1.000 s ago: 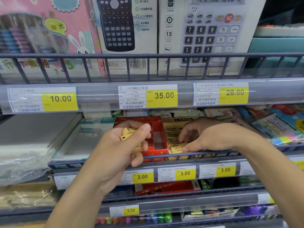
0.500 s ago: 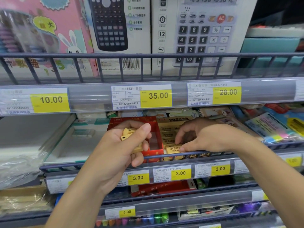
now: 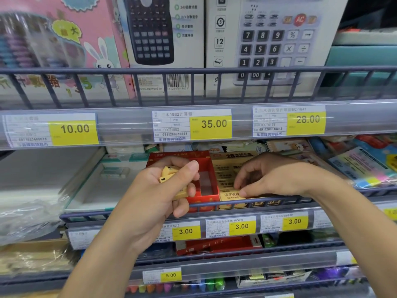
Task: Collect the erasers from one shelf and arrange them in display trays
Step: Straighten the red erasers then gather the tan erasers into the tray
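Several yellow erasers [image 3: 171, 179] stay bunched in my curled left hand [image 3: 159, 196]; my right hand [image 3: 277, 177] has shifted slightly, fingertips pinching an eraser in the yellow tray [image 3: 232, 168], so arranging continues.

Tight slot here: the price-label rail [image 3: 193, 125] caps the shelf opening at twelve o'clock, the wire front rail [image 3: 236, 204] bars it at six. Red display tray [image 3: 204, 200] stands open inside, yellow eraser tray [image 3: 227, 168] packed beside it at three o'clock. Bare shelf floor [image 3: 90, 190] lies open at nine o'clock.
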Motion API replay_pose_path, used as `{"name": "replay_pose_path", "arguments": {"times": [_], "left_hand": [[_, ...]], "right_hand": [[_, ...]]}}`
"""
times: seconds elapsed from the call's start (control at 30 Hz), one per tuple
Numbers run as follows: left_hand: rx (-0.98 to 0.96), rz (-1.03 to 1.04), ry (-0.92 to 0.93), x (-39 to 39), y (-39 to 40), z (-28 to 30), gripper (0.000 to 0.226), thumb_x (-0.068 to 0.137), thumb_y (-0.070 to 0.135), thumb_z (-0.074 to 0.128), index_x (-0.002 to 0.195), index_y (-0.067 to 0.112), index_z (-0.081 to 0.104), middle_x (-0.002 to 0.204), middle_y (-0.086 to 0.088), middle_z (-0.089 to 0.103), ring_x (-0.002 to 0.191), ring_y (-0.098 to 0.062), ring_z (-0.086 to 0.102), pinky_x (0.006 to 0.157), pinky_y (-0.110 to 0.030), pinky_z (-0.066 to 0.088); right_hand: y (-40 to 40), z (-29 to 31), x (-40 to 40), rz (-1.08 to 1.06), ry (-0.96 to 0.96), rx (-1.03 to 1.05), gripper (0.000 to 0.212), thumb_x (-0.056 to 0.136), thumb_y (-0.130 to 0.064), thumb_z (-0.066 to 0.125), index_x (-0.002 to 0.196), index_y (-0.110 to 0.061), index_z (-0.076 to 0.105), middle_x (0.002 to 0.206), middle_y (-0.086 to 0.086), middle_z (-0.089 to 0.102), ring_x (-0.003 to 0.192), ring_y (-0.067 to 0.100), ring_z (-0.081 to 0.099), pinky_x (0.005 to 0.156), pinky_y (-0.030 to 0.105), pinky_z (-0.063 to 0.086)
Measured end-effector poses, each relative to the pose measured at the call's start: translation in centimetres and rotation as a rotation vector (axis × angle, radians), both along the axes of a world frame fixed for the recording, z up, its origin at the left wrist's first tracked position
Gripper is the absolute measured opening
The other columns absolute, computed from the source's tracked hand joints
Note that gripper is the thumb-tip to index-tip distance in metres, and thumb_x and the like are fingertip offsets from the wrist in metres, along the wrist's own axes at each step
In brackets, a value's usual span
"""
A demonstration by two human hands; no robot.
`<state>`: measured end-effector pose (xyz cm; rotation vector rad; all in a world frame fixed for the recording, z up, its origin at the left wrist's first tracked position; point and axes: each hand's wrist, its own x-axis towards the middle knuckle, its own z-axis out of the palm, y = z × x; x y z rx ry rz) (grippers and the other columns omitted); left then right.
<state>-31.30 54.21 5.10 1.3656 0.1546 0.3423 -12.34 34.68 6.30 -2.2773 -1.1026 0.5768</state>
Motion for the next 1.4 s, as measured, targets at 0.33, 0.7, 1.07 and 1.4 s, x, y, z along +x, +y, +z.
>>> {"name": "replay_pose_path", "arguments": {"times": [0.33,0.7,1.07,1.4], "left_hand": [[0.0,-0.016,0.016,0.2,0.0,0.0,0.023,0.074,0.039,0.083,0.084,0.019,0.079,0.08,-0.01,0.067,0.057,-0.014,0.051,0.042,-0.02,0.04],[0.013,-0.042,0.063,0.6,-0.6,-0.2,0.037,0.074,0.048,0.08,0.084,0.013,0.076,0.072,-0.011,0.062,0.05,-0.016,0.042,0.041,-0.019,0.038],[-0.041,-0.165,-0.005,1.1,-2.7,0.1,0.1,0.083,0.071,0.069,0.11,-0.024,0.055,0.082,-0.013,0.049,0.054,-0.009,0.043,0.042,-0.017,0.036],[-0.1,-0.146,0.044,-0.4,-2.2,0.0,0.061,0.084,0.062,0.064,0.103,0.006,0.073,0.073,-0.011,0.06,0.051,-0.01,0.05,0.04,-0.019,0.039]], "right_hand": [[0.5,0.0,-0.2,-0.004,-0.001,-0.027,0.021,0.074,-0.044,0.085,0.091,-0.039,0.073,0.087,-0.018,0.073,0.078,0.0,0.067,0.074,0.022,0.053],[0.7,0.0,-0.8,-0.03,-0.062,0.009,0.021,0.076,-0.048,0.083,0.093,-0.04,0.074,0.083,-0.026,0.071,0.074,-0.007,0.066,0.062,0.01,0.049],[2.2,0.3,-8.3,0.149,-0.261,0.615,0.02,0.086,-0.03,0.077,0.104,-0.035,0.071,0.08,-0.008,0.061,0.074,0.019,0.059,0.065,0.031,0.047],[1.2,1.0,-7.8,0.092,0.187,0.761,0.009,0.088,-0.017,0.075,0.098,-0.016,0.075,0.089,0.003,0.073,0.074,0.016,0.065,0.067,0.026,0.054]]}}
